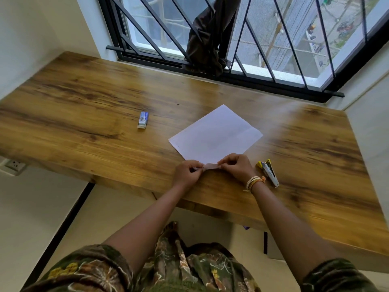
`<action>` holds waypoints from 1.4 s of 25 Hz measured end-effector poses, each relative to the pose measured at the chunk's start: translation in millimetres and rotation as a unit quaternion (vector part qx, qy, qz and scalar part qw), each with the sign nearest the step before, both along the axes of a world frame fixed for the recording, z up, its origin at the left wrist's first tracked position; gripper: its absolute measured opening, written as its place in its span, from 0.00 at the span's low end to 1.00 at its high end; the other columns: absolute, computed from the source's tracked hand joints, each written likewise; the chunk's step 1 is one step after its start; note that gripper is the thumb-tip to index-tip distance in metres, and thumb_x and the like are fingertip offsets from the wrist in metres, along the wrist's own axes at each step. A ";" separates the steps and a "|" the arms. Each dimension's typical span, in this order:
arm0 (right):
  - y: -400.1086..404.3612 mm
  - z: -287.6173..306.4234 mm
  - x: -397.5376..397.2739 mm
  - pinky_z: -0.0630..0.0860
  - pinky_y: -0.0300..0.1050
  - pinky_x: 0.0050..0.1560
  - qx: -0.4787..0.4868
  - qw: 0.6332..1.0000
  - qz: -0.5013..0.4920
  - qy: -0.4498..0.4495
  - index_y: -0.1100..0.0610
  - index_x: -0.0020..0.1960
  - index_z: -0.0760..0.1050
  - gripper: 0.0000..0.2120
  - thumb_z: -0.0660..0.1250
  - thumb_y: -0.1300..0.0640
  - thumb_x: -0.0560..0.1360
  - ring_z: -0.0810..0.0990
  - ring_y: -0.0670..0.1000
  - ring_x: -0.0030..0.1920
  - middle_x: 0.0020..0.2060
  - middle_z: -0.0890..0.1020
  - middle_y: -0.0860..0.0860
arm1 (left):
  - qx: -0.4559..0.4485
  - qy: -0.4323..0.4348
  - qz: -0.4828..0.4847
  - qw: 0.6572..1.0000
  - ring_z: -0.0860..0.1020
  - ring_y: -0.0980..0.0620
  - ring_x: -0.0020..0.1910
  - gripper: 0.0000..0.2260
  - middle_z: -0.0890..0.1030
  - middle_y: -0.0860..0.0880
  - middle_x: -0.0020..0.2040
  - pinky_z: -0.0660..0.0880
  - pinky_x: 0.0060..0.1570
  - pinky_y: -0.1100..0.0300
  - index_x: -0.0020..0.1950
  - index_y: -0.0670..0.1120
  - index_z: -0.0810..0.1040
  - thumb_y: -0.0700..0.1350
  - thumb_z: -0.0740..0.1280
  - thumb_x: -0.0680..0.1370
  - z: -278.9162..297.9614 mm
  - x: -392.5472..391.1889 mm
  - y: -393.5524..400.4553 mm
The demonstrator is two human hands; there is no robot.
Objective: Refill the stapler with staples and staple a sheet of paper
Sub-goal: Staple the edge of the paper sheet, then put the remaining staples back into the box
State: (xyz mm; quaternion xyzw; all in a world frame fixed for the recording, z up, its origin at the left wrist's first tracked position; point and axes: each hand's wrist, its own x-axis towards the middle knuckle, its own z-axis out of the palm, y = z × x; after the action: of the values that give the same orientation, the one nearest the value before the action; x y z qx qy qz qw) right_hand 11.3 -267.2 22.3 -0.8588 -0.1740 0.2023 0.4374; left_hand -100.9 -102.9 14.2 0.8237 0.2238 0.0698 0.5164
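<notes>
Setting: wooden desk under a barred window, with dark cloth hung over the bars beyond both hands.
Left hand: the left hand is curled, and one end of a strip of staples is pinched between its fingertips.
Right hand: the right hand is curled likewise, and the other end of the strip is pinched by it; a bundle of thread bracelets is worn at its wrist.
Strip: it is held level between the two hands, just above the near corner of the sheet of paper.
Stapler: the stapler is laid just beside the right wrist, on the outer side, apparently swung open; whether any staples sit in its channel cannot be told.
Staple box: the staple box is left well apart, ahead and to the left of the left hand.
Step in hand: judged to be the refill, with the strip being readied or broken to length.
Next move: one hand would have to be freed for the stapler, and the strip would need to be laid legs-down into the open channel before the top is shut.
</notes>
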 end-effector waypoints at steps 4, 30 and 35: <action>-7.1 -6.0 -18.4 0.78 0.37 0.50 -0.008 0.997 -0.013 -0.079 0.55 0.42 0.85 0.06 0.72 0.64 0.69 0.81 0.48 0.49 0.48 0.83 0.50 | 0.109 -0.038 -0.083 0.990 0.77 0.52 0.62 0.10 0.84 0.49 0.56 0.71 0.63 0.61 0.53 0.46 0.84 0.41 0.72 0.72 -6.7 -11.9 -0.7; -56.2 -16.3 -55.2 0.73 0.54 0.54 -0.222 0.913 -0.208 -0.270 0.57 0.66 0.74 0.17 0.63 0.58 0.77 0.75 0.62 0.54 0.55 0.79 0.61 | 0.073 0.002 -0.133 0.988 0.65 0.50 0.73 0.24 0.63 0.53 0.76 0.65 0.70 0.45 0.71 0.60 0.68 0.49 0.67 0.75 -6.8 -23.8 -13.7; -39.6 -4.1 -38.9 0.74 0.54 0.54 -0.140 0.923 -0.295 -0.203 0.64 0.61 0.75 0.17 0.68 0.64 0.73 0.79 0.65 0.52 0.52 0.82 0.64 | 0.088 -0.079 0.025 0.993 0.80 0.52 0.54 0.11 0.79 0.45 0.63 0.74 0.48 0.72 0.56 0.45 0.82 0.37 0.66 0.76 -10.0 -31.0 3.7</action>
State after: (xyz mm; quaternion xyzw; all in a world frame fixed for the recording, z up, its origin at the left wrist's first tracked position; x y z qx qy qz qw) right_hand -27.7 -306.8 18.2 -0.9465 0.0318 -0.0922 0.3076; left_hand -131.9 -99.1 4.2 0.8520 0.1961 0.1670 0.4558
